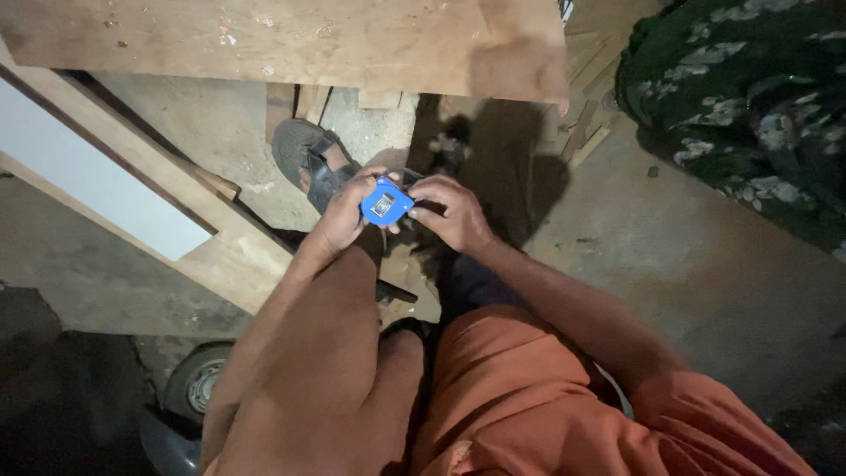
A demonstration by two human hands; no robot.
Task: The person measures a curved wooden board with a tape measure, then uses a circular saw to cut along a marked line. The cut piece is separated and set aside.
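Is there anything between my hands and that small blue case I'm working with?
Nothing visible. The left hand and right hand both already grip the small blue square plastic case, fingers touching its edges, held in the air above a sandalled foot.

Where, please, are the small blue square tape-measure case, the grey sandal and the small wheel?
small blue square tape-measure case point(385, 204), head view, its face.
grey sandal point(295, 144), head view, its toe.
small wheel point(202, 384), head view, its hub.

Tape measure between both hands
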